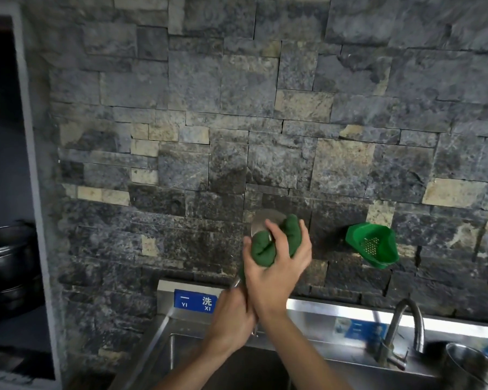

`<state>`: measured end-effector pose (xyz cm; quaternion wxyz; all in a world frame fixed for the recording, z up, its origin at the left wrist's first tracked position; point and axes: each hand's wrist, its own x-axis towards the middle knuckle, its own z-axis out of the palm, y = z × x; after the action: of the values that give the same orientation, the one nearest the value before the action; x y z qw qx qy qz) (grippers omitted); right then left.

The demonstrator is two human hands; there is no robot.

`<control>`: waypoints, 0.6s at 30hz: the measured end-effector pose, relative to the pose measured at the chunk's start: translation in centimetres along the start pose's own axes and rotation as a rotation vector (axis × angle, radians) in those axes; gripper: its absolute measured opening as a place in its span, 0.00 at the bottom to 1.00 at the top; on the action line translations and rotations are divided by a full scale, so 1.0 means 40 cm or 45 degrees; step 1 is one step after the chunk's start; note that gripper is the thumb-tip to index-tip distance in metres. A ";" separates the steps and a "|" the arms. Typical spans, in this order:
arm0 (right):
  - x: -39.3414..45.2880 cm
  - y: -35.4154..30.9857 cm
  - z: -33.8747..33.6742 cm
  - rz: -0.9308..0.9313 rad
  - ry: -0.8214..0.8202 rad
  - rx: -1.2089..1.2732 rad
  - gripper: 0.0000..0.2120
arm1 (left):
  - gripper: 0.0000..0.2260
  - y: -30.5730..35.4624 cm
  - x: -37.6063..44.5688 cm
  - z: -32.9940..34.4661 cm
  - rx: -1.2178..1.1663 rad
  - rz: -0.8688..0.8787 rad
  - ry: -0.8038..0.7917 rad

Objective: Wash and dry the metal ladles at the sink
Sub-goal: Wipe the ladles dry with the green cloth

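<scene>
Gripping low on the metal ladle's handle point(236, 283), left hand point(231, 319) with fingers curled round it, just above the near edge of the steel sink point(164, 330). Crossing over that wrist, right hand point(276, 266) with thumb and fingers wrapped round a bunched green cloth point(261, 249), pressing it into and around the ladle bowl point(261, 220). Held upright over the left basin, bowl uppermost and in front of the wall, only the upper rim of the bowl showing bare metal above the cloth. Inside of the basin dark below the forearms; contents not discernible.

Off to the lower right, part of a round steel pot or bowl point(473, 367) standing by the sink, its inside shadowed, nothing made out in it. Just left of it, a curved steel faucet point(406, 327) rising from the sink's back ledge. Along the steel backsplash, a blue label point(195, 302) with white characters, reading "YI XI" underneath, and further blue labels to the right, blurred.

Fixed on the stone-tile wall point(237, 122) to the right of the hands, a green plastic strainer basket point(373, 247) with a perforated bottom, tilted, apparently holding nothing. Far left, past a pale door frame, dark stacked pots point(10, 263) in a dim room.
</scene>
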<state>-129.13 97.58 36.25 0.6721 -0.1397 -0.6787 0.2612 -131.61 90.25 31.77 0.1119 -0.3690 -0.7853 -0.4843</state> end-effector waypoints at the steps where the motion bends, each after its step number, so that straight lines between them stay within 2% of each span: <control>1: 0.017 -0.005 0.008 -0.078 -0.026 -0.037 0.21 | 0.08 0.003 0.003 -0.004 0.001 -0.012 0.017; 2: 0.047 -0.007 0.018 -0.098 -0.049 -0.068 0.21 | 0.09 0.004 0.007 -0.013 -0.006 0.003 0.033; 4: 0.109 -0.006 0.027 0.021 -0.193 -0.161 0.20 | 0.11 -0.012 0.011 -0.027 -0.056 0.060 0.041; 6: 0.183 -0.005 0.033 0.408 -0.434 -0.071 0.17 | 0.15 -0.027 0.014 -0.045 -0.082 0.076 -0.011; 9: 0.255 0.019 0.038 1.181 -0.688 0.678 0.20 | 0.18 -0.042 0.015 -0.076 -0.136 0.068 -0.048; 10: 0.250 0.028 0.031 1.326 -0.762 0.924 0.23 | 0.20 -0.038 0.018 -0.086 -0.189 0.049 -0.056; 14: 0.201 0.046 0.036 1.546 -0.747 1.586 0.25 | 0.24 -0.014 0.066 -0.127 -0.580 -0.173 -0.272; 18: 0.218 0.026 0.029 1.546 -0.634 1.692 0.22 | 0.20 -0.001 0.079 -0.144 -0.883 -0.147 -0.460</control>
<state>-130.94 102.95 43.04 0.1976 0.0027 -0.3252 0.9248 -134.88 86.89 36.34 -0.1868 -0.4194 -0.6015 -0.6538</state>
